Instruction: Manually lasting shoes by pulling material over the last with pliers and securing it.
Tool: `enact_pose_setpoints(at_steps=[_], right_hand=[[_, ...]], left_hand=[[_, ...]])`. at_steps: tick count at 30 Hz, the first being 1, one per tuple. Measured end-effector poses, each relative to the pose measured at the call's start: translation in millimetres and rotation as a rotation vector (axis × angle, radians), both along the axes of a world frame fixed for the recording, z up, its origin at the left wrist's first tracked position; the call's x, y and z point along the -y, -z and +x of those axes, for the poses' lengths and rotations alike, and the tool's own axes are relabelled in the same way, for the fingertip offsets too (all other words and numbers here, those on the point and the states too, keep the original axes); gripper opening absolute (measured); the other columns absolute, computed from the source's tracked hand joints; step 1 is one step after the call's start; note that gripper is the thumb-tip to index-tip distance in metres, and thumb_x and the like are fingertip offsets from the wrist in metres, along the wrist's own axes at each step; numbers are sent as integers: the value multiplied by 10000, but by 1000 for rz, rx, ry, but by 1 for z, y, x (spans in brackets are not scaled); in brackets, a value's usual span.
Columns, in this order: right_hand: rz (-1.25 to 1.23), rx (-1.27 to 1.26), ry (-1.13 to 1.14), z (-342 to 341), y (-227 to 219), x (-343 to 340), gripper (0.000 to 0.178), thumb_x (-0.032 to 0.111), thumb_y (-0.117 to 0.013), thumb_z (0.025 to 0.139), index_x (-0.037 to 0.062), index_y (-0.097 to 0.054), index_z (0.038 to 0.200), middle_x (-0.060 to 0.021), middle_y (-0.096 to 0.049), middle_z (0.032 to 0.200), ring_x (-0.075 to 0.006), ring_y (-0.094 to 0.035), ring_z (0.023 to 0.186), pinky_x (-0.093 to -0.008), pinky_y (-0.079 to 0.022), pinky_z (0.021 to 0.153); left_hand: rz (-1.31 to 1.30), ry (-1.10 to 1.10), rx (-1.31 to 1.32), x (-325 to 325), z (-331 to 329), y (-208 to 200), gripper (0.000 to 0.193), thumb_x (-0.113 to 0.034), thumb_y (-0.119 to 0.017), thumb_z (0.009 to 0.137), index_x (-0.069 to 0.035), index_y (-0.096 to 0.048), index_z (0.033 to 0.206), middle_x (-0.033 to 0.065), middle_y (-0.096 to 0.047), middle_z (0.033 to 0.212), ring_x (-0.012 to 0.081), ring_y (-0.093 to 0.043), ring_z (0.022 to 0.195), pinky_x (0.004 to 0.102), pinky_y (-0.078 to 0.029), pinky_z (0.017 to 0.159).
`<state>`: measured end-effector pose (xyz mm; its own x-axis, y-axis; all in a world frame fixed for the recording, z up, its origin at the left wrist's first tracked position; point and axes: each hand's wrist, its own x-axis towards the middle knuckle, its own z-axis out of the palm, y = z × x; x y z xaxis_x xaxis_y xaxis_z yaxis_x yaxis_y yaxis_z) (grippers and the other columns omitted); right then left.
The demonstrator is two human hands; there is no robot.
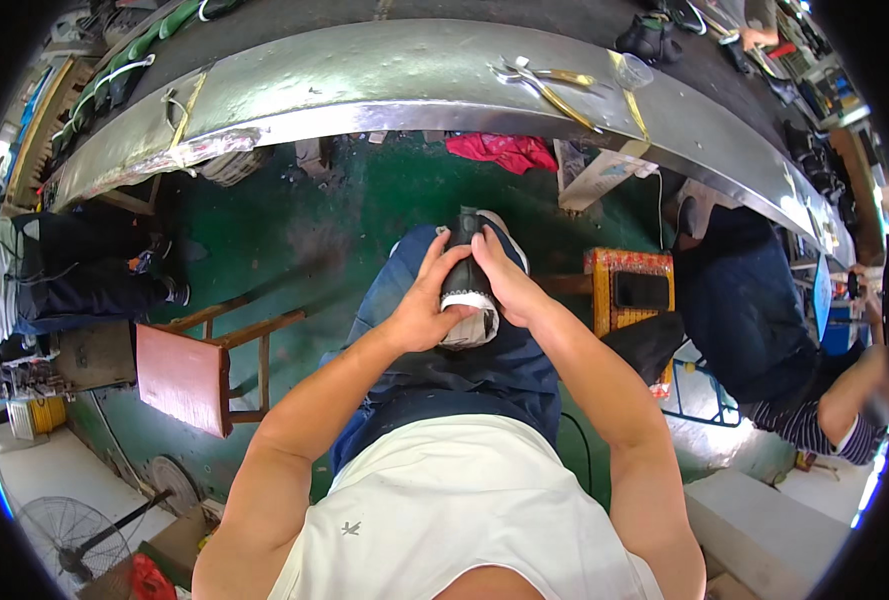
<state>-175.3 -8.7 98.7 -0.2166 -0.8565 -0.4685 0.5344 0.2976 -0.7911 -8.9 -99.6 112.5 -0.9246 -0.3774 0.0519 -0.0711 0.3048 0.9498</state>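
Note:
Over my lap I hold a black shoe (454, 272), its narrow end pointing away from me and a pale, rounded part with a dark patch facing me. My left hand (426, 305) wraps its left side, with the thumb on the pale part and the fingers over the black top. From the other side my right hand (509, 282) presses against it, fingertips near the top. A row of small light stitches or tacks edges the black part. The shoe's underside is hidden.
A metal-edged bench (364, 95) crosses ahead, bearing pliers (549, 92), a clear cup (632, 72) and dark shoes (648, 38). A stool (184, 378) stands left; a phone (641, 290) lies on a patterned seat at right. People sit on both sides. A fan (72, 540) is lower left.

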Motion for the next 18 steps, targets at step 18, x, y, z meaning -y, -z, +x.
enact_pose_setpoints(at_steps=[18], right_hand=[[-142, -1109, -568, -24, -33, -27, 810, 218, -628, 974, -35, -123, 1555, -412, -139, 1574, -512, -328, 1430, -434, -337, 1172]], left_hand=[[242, -77, 30, -8, 4, 56, 1018, -12, -768, 843, -137, -114, 1613, 244, -210, 1627, 374, -300, 1488, 448, -315, 1192]])
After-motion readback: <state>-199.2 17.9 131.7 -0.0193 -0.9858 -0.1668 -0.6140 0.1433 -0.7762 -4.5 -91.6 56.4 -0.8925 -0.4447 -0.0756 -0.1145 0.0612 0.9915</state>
